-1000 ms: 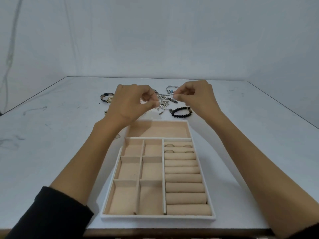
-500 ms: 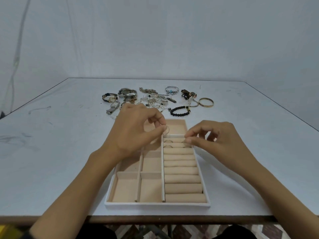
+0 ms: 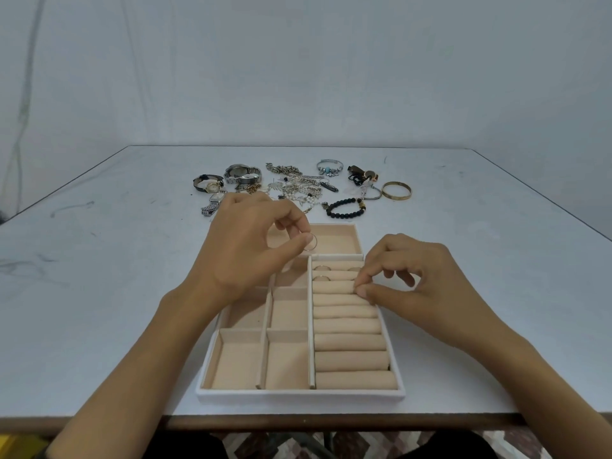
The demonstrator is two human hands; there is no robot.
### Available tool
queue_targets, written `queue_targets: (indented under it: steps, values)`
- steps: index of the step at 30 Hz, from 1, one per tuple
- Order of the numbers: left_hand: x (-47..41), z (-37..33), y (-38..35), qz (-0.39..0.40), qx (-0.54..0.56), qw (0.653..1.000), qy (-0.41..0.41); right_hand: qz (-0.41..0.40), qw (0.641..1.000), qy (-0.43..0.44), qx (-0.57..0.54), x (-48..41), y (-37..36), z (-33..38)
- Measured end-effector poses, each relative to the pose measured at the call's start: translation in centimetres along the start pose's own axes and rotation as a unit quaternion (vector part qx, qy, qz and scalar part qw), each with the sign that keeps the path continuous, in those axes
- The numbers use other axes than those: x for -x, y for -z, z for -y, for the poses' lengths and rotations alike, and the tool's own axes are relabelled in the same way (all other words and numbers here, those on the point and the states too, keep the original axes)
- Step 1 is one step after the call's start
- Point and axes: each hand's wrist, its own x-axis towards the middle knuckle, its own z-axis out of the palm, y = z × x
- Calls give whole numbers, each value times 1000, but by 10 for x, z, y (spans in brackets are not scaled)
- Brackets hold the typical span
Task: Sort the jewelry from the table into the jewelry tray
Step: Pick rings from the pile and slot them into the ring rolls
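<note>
Head view: tray centre-bottom on surface. L hand pinches ring btw thumb & index, over tray's upper part. R hand has fingertips pinched together at rolls, tray's right side; can't tell if holding anything. Small rings sit in top rolls. Jewelry pile upper centre, beyond tray.

Buried under the left hand: the upper-left compartments of the jewelry tray. Half masked by its thumb and forefinger: a thin ring. Lost inside the right hand's pinch: possibly a second ring, too small to tell. Too tangled to separate: the chain heap. Cropped by the bottom edge: both forearms.
</note>
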Motion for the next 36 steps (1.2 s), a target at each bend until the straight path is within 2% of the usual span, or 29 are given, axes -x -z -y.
queue_targets:
  steps: [7,23,26,29,31,33,36]
  values:
    - [0,-1,1,4,-8,1000,1,27,997,-43,-54,0,0,-1]
    - [1,0,-1,32,8,999,2,15,994,-81,-70,-1,-3,-1]
    - [0,0,-1,41,20,999,7,-16,991,-99,-85,1,0,-4]
    - [0,-1,-1,48,39,998,7,-45,994,-100,27,11,2,-13]
    - [0,-3,-1,55,56,997,5,37,977,-137,158,19,3,-15]
    - [0,-5,-2,64,69,996,-5,132,938,-184,263,25,1,-16]
    - [2,-8,-3,90,91,991,-28,164,918,-198,301,27,-2,-13]
